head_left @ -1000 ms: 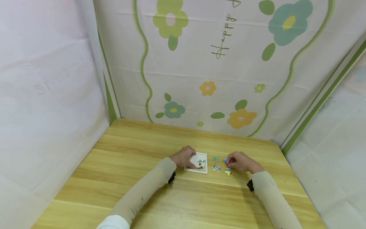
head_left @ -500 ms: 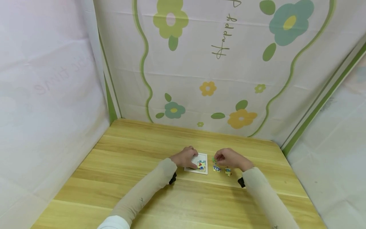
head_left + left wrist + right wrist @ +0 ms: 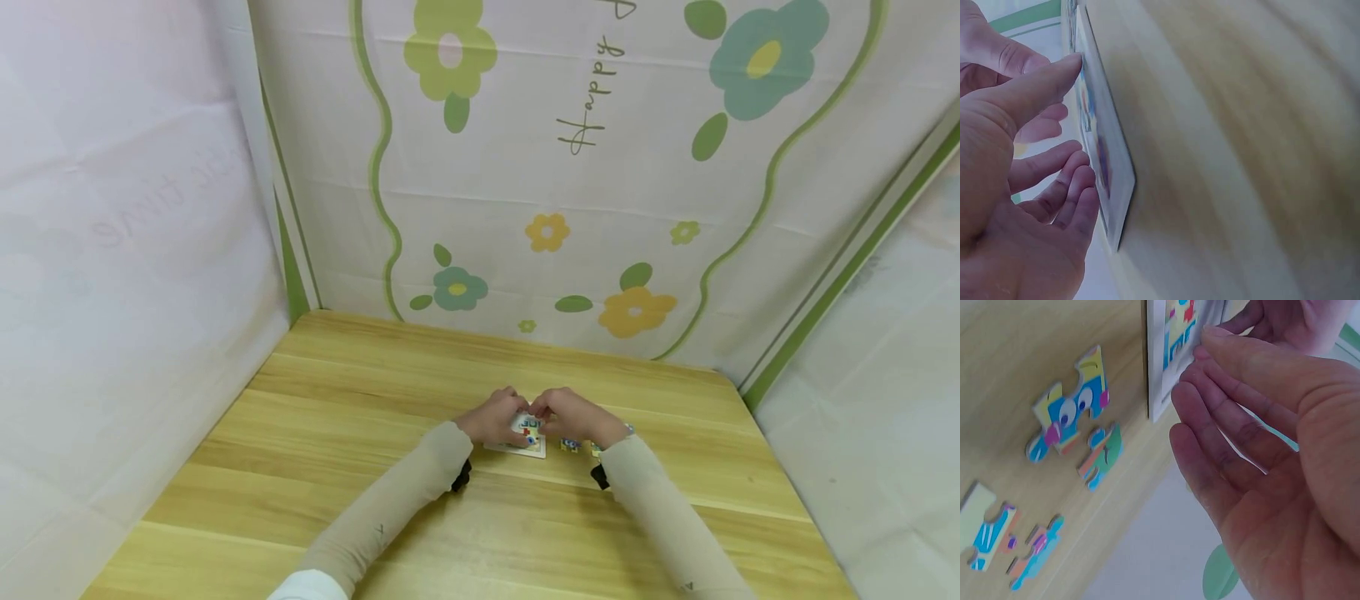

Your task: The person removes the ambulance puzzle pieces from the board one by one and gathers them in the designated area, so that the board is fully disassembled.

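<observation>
A small square puzzle board (image 3: 534, 453) with a white rim lies on the wooden table, several colourful pieces fitted in its right part. My left hand (image 3: 495, 419) rests its thumb and bent fingertips on the board's face, as the left wrist view shows. From the right, my right hand (image 3: 573, 415) brings thumb and fingertips to the board; no piece is visible between them. Loose jigsaw pieces lie right of the board: one with cartoon eyes (image 3: 1072, 411), one with a green leaf shape (image 3: 1106, 455), a yellow-and-blue one (image 3: 990, 526) and a narrow blue one (image 3: 1038, 551).
White cloth walls (image 3: 480, 167) printed with flowers close in the table's back and both sides. Bare tabletop (image 3: 360, 383) stretches left of the board, and more wood lies in front of it between my forearms.
My right hand has travelled left, from the loose pieces at the far right, past the green one, to the board. My left hand has stayed at the board, shifting slightly right.
</observation>
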`<state>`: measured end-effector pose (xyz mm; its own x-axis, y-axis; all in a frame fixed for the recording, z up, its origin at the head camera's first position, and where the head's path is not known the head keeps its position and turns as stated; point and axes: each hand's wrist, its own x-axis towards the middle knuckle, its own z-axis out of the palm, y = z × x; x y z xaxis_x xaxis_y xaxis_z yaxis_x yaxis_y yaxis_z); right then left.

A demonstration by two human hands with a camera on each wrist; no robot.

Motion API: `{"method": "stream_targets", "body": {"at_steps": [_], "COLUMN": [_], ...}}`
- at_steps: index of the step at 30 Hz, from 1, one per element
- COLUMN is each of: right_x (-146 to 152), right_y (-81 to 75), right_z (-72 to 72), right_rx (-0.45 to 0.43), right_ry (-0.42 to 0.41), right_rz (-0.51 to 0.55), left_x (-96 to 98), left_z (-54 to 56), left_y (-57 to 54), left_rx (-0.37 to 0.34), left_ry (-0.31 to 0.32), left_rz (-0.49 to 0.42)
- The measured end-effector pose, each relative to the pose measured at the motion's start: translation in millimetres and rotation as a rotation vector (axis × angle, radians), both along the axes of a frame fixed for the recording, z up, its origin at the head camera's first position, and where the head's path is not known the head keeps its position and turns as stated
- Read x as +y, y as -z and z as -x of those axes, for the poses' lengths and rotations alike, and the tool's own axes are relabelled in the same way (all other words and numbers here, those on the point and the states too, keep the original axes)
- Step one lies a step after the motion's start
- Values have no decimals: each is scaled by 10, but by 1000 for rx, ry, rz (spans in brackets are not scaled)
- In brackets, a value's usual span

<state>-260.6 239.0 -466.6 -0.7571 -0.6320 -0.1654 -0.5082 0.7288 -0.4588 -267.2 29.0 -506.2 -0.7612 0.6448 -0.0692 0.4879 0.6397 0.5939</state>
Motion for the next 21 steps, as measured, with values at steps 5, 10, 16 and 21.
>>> {"method": "stream_targets", "body": {"at_steps": [5,10,16,21], "right_x": [-54,-50,-49,-44], "right_y": [63,143,190,174], "right_z": [-5,-17,-14,7], "right_rx": [25,63,91,85], "right_ry": [12,-13,-27,-17], "right_rz": [-11,12,25,42], "left_x": [1,1,-5,-8], "left_z": [-15,-30,-24,-5], "left_y": [32,38,24,21], "left_rx": [3,-14,-24,-13], "left_ry": [1,-4,-15,-4], "left_rz": [-6,-12,-16,-28]}}
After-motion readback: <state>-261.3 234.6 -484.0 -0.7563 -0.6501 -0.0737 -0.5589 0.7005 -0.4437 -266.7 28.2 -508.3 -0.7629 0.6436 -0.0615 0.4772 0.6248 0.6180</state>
